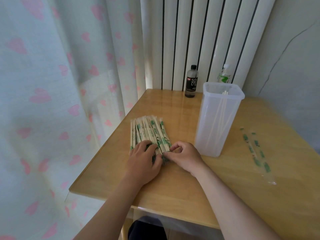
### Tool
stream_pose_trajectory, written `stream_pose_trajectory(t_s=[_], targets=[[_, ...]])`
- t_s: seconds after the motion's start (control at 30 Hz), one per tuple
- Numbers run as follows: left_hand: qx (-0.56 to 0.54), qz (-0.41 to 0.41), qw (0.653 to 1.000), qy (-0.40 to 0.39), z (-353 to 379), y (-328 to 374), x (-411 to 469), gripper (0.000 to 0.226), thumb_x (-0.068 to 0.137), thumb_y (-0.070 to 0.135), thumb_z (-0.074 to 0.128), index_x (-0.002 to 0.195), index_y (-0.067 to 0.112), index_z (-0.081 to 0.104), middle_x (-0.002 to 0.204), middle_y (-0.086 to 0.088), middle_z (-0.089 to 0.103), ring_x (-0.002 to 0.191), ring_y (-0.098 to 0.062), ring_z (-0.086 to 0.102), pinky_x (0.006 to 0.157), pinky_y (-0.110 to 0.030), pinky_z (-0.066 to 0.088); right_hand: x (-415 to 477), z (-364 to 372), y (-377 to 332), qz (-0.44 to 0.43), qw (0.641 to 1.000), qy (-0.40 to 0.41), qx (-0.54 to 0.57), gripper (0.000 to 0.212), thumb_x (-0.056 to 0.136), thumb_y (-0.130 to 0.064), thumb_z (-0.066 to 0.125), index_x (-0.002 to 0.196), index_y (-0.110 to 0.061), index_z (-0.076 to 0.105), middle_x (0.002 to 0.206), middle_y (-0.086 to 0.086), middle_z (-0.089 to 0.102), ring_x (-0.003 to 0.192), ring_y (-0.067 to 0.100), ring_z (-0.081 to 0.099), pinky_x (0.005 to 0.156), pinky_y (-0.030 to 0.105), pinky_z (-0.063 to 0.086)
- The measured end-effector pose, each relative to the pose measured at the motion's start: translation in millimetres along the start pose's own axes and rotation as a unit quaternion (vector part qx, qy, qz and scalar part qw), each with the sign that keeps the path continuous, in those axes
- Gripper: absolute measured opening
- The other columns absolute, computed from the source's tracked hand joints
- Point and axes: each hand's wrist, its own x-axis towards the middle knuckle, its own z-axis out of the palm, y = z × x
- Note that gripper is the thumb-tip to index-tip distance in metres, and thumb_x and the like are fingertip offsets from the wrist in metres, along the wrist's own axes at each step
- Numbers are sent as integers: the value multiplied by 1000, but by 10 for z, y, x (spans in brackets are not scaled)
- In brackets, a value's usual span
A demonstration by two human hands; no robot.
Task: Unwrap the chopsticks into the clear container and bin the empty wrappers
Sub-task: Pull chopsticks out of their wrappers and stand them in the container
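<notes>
Barely started tbh: a few bare sticks (225, 93) in the tall clear plastic container (204, 135), empty green-printed wrappers (256, 149) still unbinned near the right edge of the wooden table (173, 187). Left hand (143, 160) lies flat on the stack of wrapped chopsticks (149, 130) by the left edge, right hand (183, 156) pinching one's end.

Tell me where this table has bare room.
Bare: the table near its front edge, and between wrapped chopsticks and soda bottle. Crowded: the right hand fills the gap beside the clear container; empty wrappers lie to its right.
</notes>
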Motion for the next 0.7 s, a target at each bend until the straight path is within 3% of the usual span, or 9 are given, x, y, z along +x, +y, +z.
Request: stream_pose_trajectory(t_s=[0.17, 0.4, 0.57, 0.7], targets=[[2, 2, 1000, -4, -19, 10, 1, 44, 89, 43, 46, 117, 18, 71, 120, -1, 63, 113, -23, 59, 94, -43, 50, -2, 37, 42, -5, 1000, 27, 9, 8, 84, -30, 68, 83, -22, 66, 76, -4, 63, 68, 14, 57, 60, 29, 44], [19, 13, 1000, -7, -25, 1, 12, 46, 91, 43, 44, 120, 18, 69, 123, 0, 62, 117, -23, 57, 98, -42, 48, -85, 1, 78, -5, 990, 72, 125, 22, 88, -18, 56, 66, -18, 51, 51, -13, 44, 54, 14, 42, 52, 26, 32], [48, 8, 998, -26, -154, 110, -1, 58, 87, 52, 41, 136, 24, 56, 140, -2, 53, 130, -26, 49, 108, -43, 35, -211, -71, 30, 8, 971, 139, 197, 25, 87, -21, 52, 64, -15, 44, 49, 0, 42, 52, 21, 46, 46, 26, 31], [91, 102, 989, 51, -276, 407, 207, 65, 86, 48, 49, 144, 20, 51, 151, -10, 47, 138, -31, 44, 112, -51, 33, -317, -359, -13, -25, 964, 186, 190, 30, 74, -31, 46, 64, -3, 42, 55, 7, 42, 51, 21, 44, 49, 32, 31]])
